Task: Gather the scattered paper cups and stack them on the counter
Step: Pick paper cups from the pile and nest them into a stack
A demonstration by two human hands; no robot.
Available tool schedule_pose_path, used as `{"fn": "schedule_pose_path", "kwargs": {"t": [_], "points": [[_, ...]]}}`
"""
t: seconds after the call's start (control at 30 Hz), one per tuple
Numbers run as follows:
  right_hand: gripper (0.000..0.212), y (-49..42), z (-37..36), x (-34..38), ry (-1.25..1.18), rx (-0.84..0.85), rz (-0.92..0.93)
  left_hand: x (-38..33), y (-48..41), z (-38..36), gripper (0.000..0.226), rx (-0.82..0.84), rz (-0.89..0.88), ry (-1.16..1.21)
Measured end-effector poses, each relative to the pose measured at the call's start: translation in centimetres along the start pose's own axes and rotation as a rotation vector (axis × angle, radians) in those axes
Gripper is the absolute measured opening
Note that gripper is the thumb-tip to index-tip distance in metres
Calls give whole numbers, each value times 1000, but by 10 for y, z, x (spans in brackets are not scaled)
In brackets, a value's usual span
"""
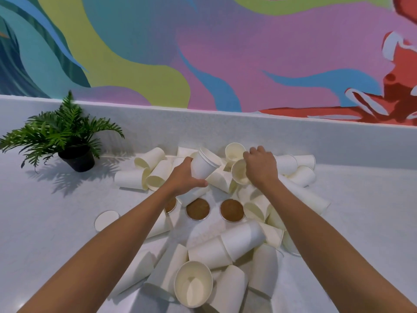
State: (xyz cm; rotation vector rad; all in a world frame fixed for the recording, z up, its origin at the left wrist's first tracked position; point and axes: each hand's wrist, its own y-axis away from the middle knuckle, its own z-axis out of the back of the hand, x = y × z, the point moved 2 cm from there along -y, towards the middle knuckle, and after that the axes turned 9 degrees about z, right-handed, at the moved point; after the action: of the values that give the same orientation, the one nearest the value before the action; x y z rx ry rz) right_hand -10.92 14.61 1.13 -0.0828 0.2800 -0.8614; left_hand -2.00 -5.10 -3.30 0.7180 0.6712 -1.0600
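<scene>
A white counter [45, 222] is seen below a painted mural wall [203, 53], with paper cups [225, 247] strewn on their sides around and below both hands. A few tilted nested cups [204, 166] are gripped by the left hand [184, 177], fingers wrapped round them. Just to its right, a single cup [239, 172] is clasped at the rim by the right hand's [261, 169] curled fingers. Brown discs [198, 208] lie near the wrists.
</scene>
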Motion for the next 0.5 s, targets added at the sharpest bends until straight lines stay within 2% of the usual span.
{"fn": "schedule_pose_path", "kwargs": {"t": [0.1, 0.17, 0.27, 0.5], "points": [[16, -5, 29, -11, -354, -273, -235, -2, 3, -2, 71, 17, -20, -3], [16, -11, 44, -14, -589, -354, -314, -5, 5, -2, 72, 27, -38, -13], [21, -16, 59, -9, -726, -269, -231, -11, 9, -2, 74, 32, -71, -25], [27, -11, 55, 25, -778, -99, -81, -25, 18, -1, 74, 58, -130, -10]]}}
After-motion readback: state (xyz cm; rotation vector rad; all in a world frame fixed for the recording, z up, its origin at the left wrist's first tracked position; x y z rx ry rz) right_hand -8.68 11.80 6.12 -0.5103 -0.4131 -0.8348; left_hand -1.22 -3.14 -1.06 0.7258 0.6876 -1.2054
